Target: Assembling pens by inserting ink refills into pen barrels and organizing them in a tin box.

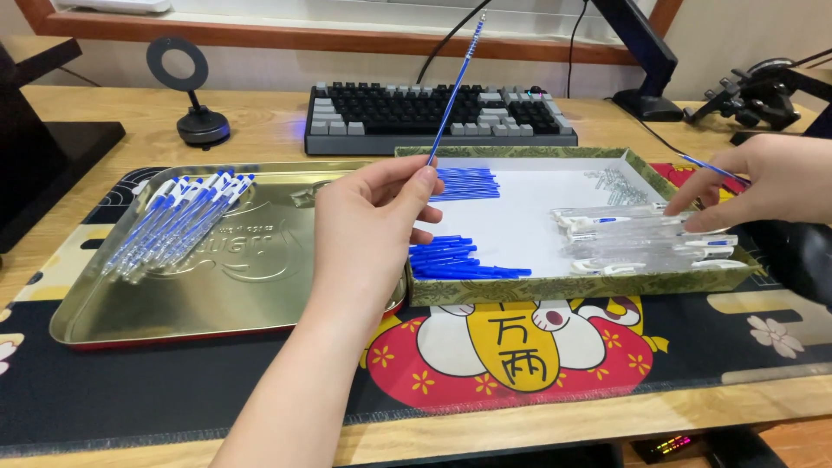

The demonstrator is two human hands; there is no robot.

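My left hand (368,225) pinches a thin blue pen refill (455,87) by its lower end, and the refill points up and away over the keyboard. My right hand (763,182) hovers over the right end of a shallow green-rimmed box (572,286), fingertips at a row of clear pen barrels (641,234); a blue-tipped piece (706,166) shows at its fingers. Inside the box lie two heaps of blue caps (455,258) and small springs (611,182). A gold metal tray (217,303) to the left holds several assembled blue pens (178,221).
A dark keyboard (438,117) lies behind the box. A small round stand (201,121) sits at the back left, a monitor arm base (650,104) at the back right. A printed desk mat (520,355) covers the wooden desk.
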